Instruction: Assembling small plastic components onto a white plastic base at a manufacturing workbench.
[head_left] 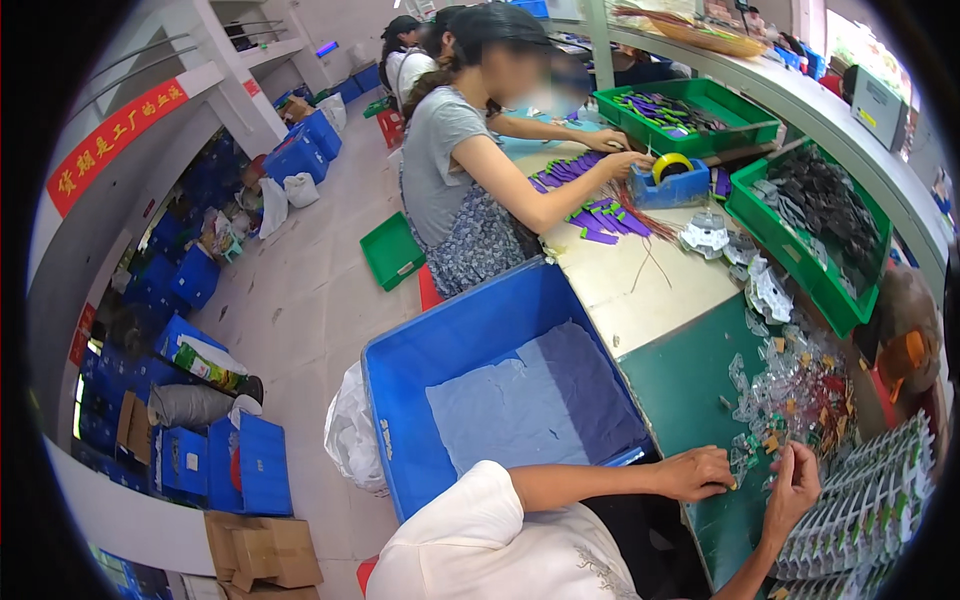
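Both of my hands are over the green work mat at the lower right. My left hand is closed, its fingertips pressed together beside a small transparent plastic part; what it grips is too small to make out. Close by on the right, my right hand is closed in a pinch, fingertips up near small tan and green pieces. I cannot make out what lies between them. Just beyond my hands spreads a loose pile of transparent plastic parts, mixed with red and tan bits.
Stacked rows of grey-white parts stand right of my right hand. A blue bin with a grey-blue lining sits to my left. Green trays of dark parts lie farther back. A co-worker handles purple pieces near a tape roll.
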